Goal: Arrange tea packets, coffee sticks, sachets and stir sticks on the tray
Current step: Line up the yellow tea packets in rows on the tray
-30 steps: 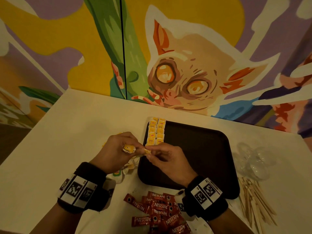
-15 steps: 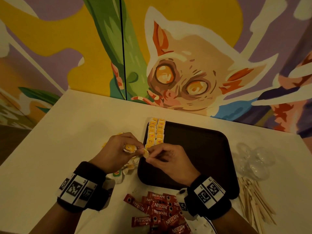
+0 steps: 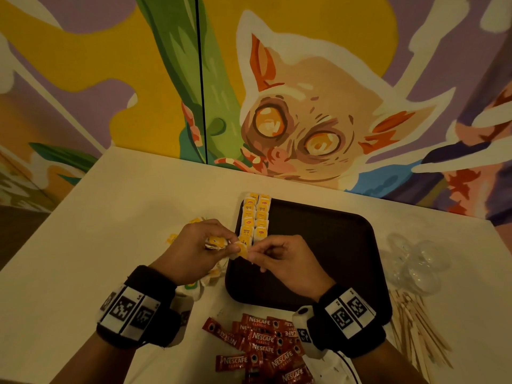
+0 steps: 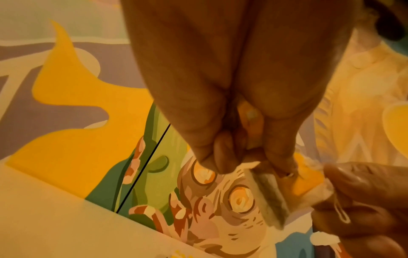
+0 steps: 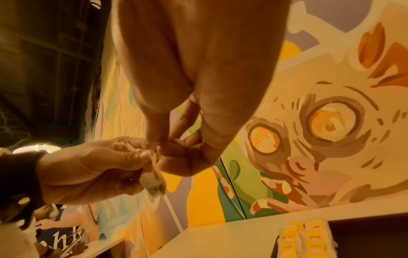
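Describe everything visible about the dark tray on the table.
The tray is a dark brown, nearly black rectangle with rounded corners and a low raised rim; it looks like matte plastic. It lies flat on the pale table, right of centre. Two neat columns of yellow tea packets run along its left edge, the farthest reaching past its rim. The rest of its surface is bare. The right hand hovers over its near left part; whether the wrist touches it cannot be told.

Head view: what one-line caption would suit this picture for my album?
Both hands, left and right, pinch yellow tea packets beside two rows of packets lined along the dark tray.
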`<state>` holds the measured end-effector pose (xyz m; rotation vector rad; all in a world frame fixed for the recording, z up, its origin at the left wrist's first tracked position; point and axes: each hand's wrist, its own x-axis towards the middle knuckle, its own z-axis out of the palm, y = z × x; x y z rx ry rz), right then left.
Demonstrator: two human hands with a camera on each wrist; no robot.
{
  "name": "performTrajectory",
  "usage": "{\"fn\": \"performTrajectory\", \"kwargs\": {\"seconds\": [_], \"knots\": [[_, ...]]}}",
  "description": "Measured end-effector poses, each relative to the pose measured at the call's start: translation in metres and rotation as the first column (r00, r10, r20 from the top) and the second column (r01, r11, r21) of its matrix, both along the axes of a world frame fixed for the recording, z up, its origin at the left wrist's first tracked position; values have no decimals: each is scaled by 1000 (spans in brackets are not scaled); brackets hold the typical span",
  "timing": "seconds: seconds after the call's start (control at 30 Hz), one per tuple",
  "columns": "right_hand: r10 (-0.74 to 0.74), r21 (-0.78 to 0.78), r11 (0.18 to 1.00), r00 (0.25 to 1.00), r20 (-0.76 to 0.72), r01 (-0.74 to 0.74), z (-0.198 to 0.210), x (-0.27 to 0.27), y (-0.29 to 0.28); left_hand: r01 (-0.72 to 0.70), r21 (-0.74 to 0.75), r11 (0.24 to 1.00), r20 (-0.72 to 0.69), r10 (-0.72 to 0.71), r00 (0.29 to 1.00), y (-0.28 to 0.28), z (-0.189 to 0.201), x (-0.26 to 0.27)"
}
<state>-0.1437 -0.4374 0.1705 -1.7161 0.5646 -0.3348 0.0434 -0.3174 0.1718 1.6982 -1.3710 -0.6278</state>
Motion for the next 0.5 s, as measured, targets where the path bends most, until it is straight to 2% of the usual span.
{"fn": "performTrajectory", "kwargs": {"seconds": [0.13,0.33,0.5], "knots": [[1,-28,1000,1000,2,-1,2,-3,-5,-1,22,1000,13,0,1000,0,0,-1],[-81,80,994,988,128,71,3,2,-6,108,21,994,-155,-103,983,-4,7,-14],[-83,73,995,979,186,71,2,8,-4,120,27,992,-226,-111,968,-6,8,-19]]}}
